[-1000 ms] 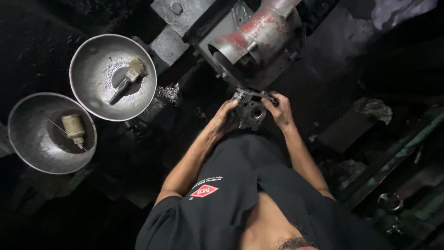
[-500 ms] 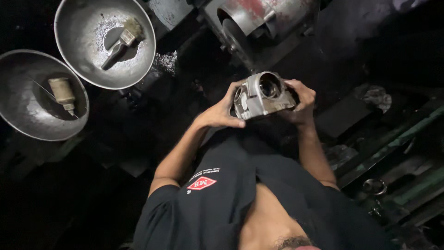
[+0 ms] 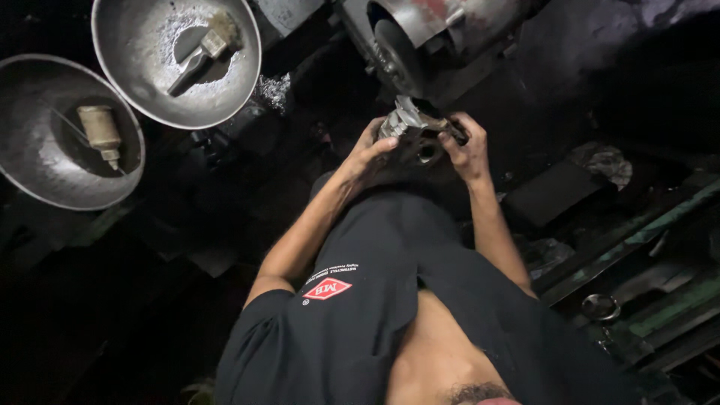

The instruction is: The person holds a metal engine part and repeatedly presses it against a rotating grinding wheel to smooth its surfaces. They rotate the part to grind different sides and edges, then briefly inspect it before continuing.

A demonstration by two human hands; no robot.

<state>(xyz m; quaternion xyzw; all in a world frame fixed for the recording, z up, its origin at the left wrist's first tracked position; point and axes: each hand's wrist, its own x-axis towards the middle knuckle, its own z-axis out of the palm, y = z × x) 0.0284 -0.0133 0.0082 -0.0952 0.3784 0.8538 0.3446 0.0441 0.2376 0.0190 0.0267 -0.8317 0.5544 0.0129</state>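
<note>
A grinding wheel (image 3: 391, 56) stands above two steel bowls (image 3: 176, 64). Just below the wheel, the left hand (image 3: 367, 154) and right hand (image 3: 466, 146) each clamp an end of a ribbed metal casting (image 3: 412, 127). Fingers sit near the wheel; a slipping grip could likely nick them.

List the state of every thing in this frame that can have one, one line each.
Metal part: held off the ground in both hands, tilted.
Left hand: closed on the part's left side.
Right hand: closed on its right side.
Brush: lying in the upper metal bowl.
Small bottle: lying on its side in the left bowl.
</note>
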